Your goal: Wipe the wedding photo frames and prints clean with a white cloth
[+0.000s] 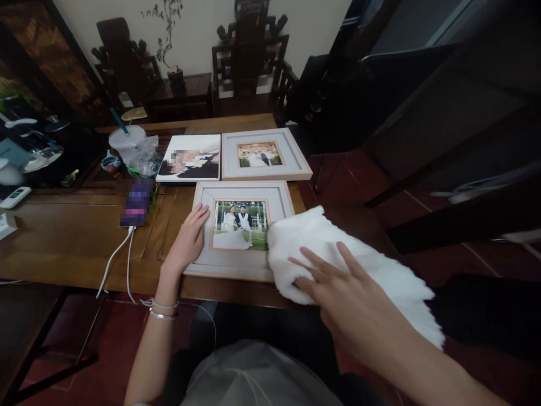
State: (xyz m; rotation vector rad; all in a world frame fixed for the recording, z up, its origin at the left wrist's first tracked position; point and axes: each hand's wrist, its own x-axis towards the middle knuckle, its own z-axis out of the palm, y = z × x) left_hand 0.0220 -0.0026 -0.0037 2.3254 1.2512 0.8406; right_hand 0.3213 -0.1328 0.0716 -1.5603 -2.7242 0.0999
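Note:
A light wooden picture frame point(198, 258) with a wedding photo lies face up at the table's front edge. My left hand point(190, 237) grips its left side, fingers curled over the border. At the opposite side, my right hand point(338, 276) holds a fluffy white cloth point(304, 234) against the frame's right edge. The fingers are spread over the cloth, which covers the frame's lower right part and hangs past the table. Behind lie a second framed photo point(296, 149) and a white-and-black photo panel point(181, 148), side by side.
On the wooden table point(84, 237), a phone point(138, 203) with a white cable point(112, 262) lies left of the frames. Farther back stand a cup with a green straw point(127, 138) and a crumpled plastic bag point(146, 158). Dark carved chairs point(249, 62) stand beyond.

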